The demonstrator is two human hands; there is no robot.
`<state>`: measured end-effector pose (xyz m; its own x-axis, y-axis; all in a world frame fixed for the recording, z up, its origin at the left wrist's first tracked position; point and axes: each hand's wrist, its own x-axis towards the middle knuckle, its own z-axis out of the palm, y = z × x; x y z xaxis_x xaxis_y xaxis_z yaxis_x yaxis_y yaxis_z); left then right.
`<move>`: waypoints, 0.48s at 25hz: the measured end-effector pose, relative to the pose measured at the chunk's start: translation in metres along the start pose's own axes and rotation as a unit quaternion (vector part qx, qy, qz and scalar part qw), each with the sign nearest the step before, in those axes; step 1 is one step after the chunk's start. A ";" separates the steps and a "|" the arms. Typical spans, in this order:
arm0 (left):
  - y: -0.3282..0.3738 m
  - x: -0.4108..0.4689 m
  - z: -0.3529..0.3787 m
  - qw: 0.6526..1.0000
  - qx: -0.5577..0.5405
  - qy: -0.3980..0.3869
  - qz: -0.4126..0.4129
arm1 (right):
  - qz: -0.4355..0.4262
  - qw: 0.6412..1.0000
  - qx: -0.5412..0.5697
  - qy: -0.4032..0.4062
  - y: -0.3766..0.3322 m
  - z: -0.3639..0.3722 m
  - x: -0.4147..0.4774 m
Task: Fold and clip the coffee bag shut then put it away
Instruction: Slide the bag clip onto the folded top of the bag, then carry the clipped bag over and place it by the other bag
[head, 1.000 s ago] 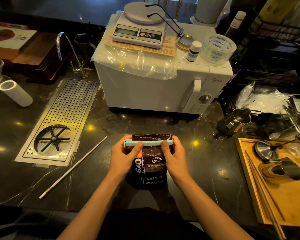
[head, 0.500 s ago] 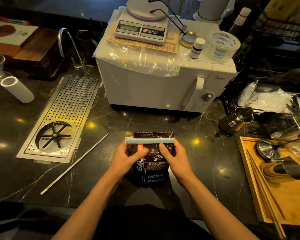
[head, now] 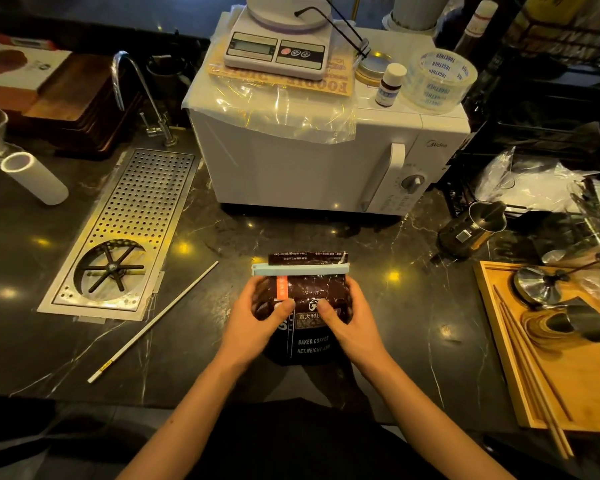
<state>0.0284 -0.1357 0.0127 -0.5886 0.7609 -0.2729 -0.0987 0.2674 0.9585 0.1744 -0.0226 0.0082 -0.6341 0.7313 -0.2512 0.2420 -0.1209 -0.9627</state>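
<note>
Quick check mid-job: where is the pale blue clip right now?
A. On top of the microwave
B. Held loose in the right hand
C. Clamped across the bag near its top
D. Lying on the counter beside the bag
C: the clip runs straight across the coffee bag just under its top edge, while both hands grip the bag lower down.

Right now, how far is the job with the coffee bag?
Done: the bag has its top folded, and the clip sits across the fold. In hand: the left hand and right hand grip the bag's sides below the clip, upright on the counter. Left: putting it away.
</note>
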 end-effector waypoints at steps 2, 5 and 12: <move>-0.008 -0.005 -0.001 0.999 0.026 -0.020 -0.013 | 0.012 1.000 -0.004 -0.002 0.008 -0.002 -0.007; -0.018 -0.011 -0.003 0.998 0.053 -0.044 -0.008 | 0.017 1.000 -0.011 0.007 0.019 -0.004 -0.013; -0.022 -0.006 -0.004 0.997 0.068 -0.029 0.010 | 0.005 0.998 -0.049 0.049 0.018 0.005 -0.015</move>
<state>0.0310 -0.1488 -0.0063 -0.5418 0.7987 -0.2618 0.0244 0.3263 0.9450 0.1851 -0.0392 -0.0057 -0.5570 0.7933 -0.2456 0.3217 -0.0665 -0.9445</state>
